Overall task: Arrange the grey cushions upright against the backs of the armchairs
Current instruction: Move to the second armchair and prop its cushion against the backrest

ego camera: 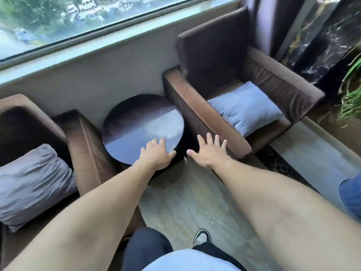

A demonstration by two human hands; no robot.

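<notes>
Two brown armchairs face me below a window. On the seat of the right armchair (214,47) a grey cushion (245,107) lies flat, away from the back. The left armchair (86,141) holds a second grey cushion (31,182), also lying on its seat and creased. My left hand (156,154) is stretched out over the near edge of a round dark side table (140,122), fingers apart and empty. My right hand (210,151) hovers between the table and the right armchair's near arm, fingers spread, holding nothing.
The round table stands between the two chairs against the wall under the window (78,20). A green plant (351,94) and dark marble column (320,42) stand right of the right armchair. Wooden floor (195,202) lies in front of me.
</notes>
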